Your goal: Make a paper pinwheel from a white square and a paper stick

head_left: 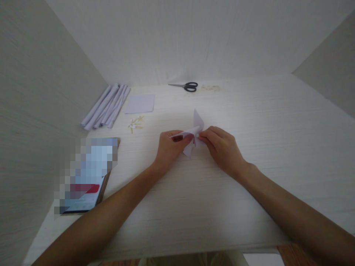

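Note:
A white paper pinwheel (198, 120) with pointed, folded blades is held up over the middle of the table. My left hand (172, 146) is closed on it, the thumb pressed near its centre. At the centre's right side, my right hand (222, 146) pinches a small white piece with thumb and forefinger, against the paper. What that piece is cannot be made out. Several small white and yellowish stick-like pieces (135, 123) lie loose to the left of my left hand.
Rolled paper tubes (107, 107) lie at the back left, beside a square paper stack (140, 103). Black-handled scissors (187, 87) rest by the back wall, near thin tan bits (210, 88). A phone (91, 173), partly blurred, lies left of my left forearm. Walls enclose the table (277, 147).

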Action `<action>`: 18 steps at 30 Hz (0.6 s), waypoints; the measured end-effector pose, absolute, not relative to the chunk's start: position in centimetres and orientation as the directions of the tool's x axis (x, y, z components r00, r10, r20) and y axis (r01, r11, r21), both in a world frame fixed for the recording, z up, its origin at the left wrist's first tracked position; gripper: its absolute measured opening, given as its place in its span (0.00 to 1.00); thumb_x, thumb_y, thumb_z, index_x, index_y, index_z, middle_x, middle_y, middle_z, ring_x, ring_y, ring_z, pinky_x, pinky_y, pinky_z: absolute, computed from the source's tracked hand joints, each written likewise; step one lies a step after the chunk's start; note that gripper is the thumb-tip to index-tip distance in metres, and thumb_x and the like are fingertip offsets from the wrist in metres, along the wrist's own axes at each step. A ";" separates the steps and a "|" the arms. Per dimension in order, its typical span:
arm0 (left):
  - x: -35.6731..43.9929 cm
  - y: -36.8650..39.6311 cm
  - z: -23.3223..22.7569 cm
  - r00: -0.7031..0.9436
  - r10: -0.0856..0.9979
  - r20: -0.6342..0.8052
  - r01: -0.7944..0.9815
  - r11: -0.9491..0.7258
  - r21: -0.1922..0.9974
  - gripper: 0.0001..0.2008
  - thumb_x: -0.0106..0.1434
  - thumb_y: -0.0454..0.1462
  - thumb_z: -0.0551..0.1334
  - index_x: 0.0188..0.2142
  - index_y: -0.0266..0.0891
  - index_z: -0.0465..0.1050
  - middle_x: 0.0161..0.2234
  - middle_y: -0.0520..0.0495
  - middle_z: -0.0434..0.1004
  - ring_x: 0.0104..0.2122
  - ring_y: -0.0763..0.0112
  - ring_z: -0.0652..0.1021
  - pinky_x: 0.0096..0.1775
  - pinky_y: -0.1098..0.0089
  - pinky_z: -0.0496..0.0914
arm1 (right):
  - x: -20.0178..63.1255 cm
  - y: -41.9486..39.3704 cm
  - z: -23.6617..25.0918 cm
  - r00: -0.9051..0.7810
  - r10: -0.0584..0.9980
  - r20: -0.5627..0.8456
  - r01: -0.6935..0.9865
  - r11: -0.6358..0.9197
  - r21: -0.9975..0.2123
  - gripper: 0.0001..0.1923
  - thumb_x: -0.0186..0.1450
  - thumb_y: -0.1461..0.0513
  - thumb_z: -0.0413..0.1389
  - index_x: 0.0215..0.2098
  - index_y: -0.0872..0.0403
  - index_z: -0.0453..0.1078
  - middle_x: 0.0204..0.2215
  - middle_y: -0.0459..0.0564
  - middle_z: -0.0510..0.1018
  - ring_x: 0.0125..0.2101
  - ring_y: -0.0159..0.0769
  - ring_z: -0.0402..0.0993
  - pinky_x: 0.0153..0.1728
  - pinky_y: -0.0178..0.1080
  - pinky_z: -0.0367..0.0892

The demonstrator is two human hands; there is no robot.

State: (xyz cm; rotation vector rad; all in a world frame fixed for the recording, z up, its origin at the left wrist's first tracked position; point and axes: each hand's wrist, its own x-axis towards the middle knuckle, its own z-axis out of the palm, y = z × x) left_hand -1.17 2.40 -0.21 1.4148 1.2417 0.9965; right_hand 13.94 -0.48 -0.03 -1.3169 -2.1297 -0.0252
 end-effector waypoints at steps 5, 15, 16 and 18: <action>-1.2 2.5 -0.5 0.129 0.992 0.001 0.190 -0.026 0.981 0.10 0.46 0.41 0.63 0.19 0.35 0.72 0.17 0.53 0.69 0.18 0.79 0.66 0.21 0.76 0.59 | 14.0 -0.5 -0.2 -0.322 0.804 0.500 0.809 0.508 -0.295 0.09 0.63 0.66 0.45 0.31 0.56 0.67 0.26 0.51 0.71 0.29 0.35 0.66 0.30 0.36 0.63; -1.0 2.3 0.2 0.160 0.986 -0.036 0.158 0.011 0.987 0.05 0.47 0.35 0.61 0.22 0.35 0.75 0.17 0.54 0.69 0.18 0.80 0.65 0.20 0.78 0.58 | 13.9 -0.6 0.1 -0.292 0.799 0.525 0.816 0.495 -0.298 0.09 0.62 0.67 0.46 0.28 0.56 0.67 0.26 0.52 0.72 0.29 0.36 0.67 0.29 0.36 0.63; -1.0 2.3 0.3 0.158 0.987 -0.039 0.160 0.014 0.987 0.05 0.47 0.34 0.61 0.22 0.35 0.75 0.17 0.54 0.69 0.17 0.80 0.65 0.20 0.77 0.58 | 13.9 -0.6 0.2 -0.290 0.800 0.525 0.814 0.495 -0.304 0.09 0.62 0.67 0.46 0.28 0.56 0.67 0.25 0.51 0.72 0.28 0.36 0.67 0.29 0.36 0.63; -1.0 2.3 0.3 0.152 0.987 -0.044 0.164 0.019 0.986 0.04 0.47 0.34 0.61 0.22 0.35 0.75 0.17 0.54 0.69 0.17 0.80 0.65 0.20 0.77 0.58 | 13.9 -0.6 0.1 -0.285 0.800 0.528 0.806 0.498 -0.319 0.09 0.61 0.67 0.46 0.28 0.55 0.67 0.25 0.51 0.72 0.28 0.35 0.67 0.28 0.35 0.63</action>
